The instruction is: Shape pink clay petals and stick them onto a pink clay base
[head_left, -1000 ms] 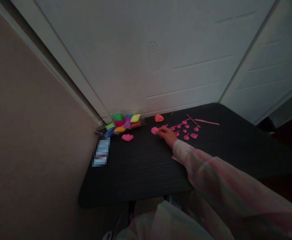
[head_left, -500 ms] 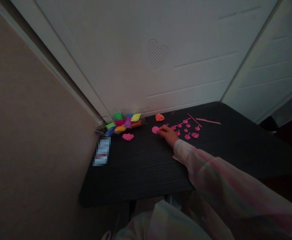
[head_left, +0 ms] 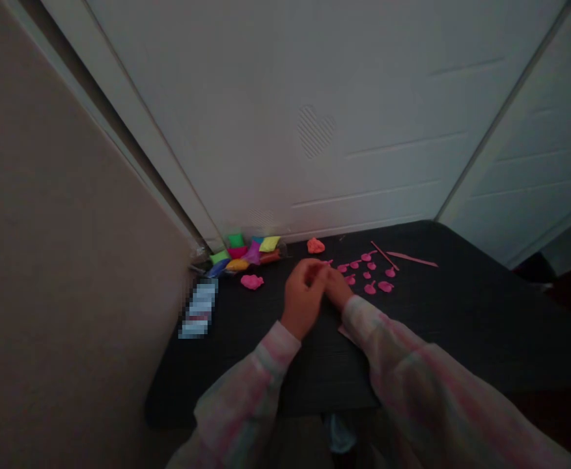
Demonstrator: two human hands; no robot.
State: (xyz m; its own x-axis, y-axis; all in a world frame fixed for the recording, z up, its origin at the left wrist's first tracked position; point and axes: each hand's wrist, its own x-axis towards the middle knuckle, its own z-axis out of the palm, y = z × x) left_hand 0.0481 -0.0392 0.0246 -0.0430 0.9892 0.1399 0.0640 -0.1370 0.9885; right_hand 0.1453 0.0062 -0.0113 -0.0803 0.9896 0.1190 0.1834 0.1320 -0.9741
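Note:
My left hand (head_left: 303, 296) is curled, its thumb and fingertips meeting the fingers of my right hand (head_left: 336, 286). The fingers of my right hand are pinched together. The flat pink clay disc that they held before is now hidden behind the joined hands, and what my left fingers grip cannot be made out. Just right of the hands lie several small pink clay pieces (head_left: 370, 287), round with thin stems. Behind them rest a thin pink stick (head_left: 385, 256) and a long flat pink clay tool (head_left: 412, 259).
An orange clay lump (head_left: 315, 245) sits near the white panel (head_left: 373, 130) at the back. To the left are a pink clay lump (head_left: 252, 281), several coloured clay packets (head_left: 237, 264) and a blurred-out pale blue item (head_left: 200, 309). All lie on the dark table (head_left: 246, 365).
My left hand has come in from below and met my right hand, covering the pink disc. The right hand has stayed near its place. The view has tilted up slightly.

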